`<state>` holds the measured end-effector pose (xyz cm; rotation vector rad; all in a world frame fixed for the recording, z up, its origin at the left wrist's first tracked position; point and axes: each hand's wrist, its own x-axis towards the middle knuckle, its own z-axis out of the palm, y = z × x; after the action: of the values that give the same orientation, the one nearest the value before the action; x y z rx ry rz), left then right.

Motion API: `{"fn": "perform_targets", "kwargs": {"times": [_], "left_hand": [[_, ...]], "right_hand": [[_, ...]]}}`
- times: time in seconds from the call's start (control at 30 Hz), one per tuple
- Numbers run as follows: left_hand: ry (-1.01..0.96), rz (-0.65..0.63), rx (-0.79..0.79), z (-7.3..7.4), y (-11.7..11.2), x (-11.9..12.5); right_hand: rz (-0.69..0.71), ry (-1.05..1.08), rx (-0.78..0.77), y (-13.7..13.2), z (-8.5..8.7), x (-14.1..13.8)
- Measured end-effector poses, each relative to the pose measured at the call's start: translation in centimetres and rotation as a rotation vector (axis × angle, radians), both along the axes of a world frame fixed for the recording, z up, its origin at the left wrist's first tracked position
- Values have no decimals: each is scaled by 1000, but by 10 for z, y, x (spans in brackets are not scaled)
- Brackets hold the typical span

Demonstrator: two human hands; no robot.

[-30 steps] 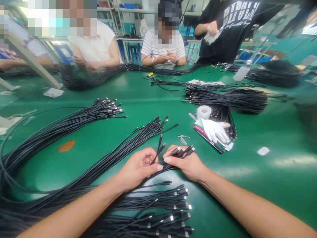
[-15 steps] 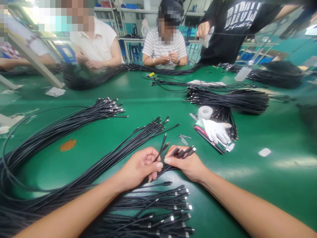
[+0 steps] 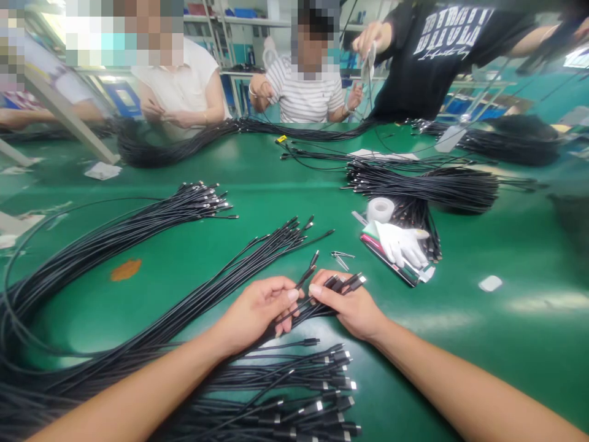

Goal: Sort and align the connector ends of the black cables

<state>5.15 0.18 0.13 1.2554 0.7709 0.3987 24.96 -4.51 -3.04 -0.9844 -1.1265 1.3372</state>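
My left hand [image 3: 264,307] pinches black USB cables [image 3: 307,276] between thumb and fingers, their small connector tips pointing up and away. Close beside it, my right hand [image 3: 347,301] is closed around several more black cables, whose connectors [image 3: 353,282] with bright metal ends stick out past the fingers. Cable lengths run between the two hands and under the left one. Below the hands lies a pile of loose cables [image 3: 322,374] with their plugs toward the right. Another bundle of cables [image 3: 257,258] stretches diagonally behind my left hand.
A curved cable bundle [image 3: 184,205] lies at the left. Right of centre are a tape roll [image 3: 381,209], a white glove [image 3: 402,242], a caliper-like tool [image 3: 426,274] and a large cable coil [image 3: 427,184]. Small metal pins [image 3: 341,258] lie beyond my hands. Co-workers are across the green table [image 3: 460,344].
The cable tips in my left hand have shifted slightly right and its thumb has moved up. My right hand stays nearly in place. Across the table, the striped-shirt co-worker's hands have spread apart.
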Motion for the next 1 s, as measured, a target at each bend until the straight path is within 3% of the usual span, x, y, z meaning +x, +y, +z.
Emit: {"fn": "perform_targets", "kwargs": {"times": [0.3,0.53,1.0], "left_hand": [[137,-106,86,-1,-1,-5],[118,-21,62,1,1,-1],[130,-30,44,-2,1,-3]], "right_hand": [[-57,80,-71,0,1,-3],[-58,151,-85,0,-2,-3],[-71,155,-116,0,0,-4]]}}
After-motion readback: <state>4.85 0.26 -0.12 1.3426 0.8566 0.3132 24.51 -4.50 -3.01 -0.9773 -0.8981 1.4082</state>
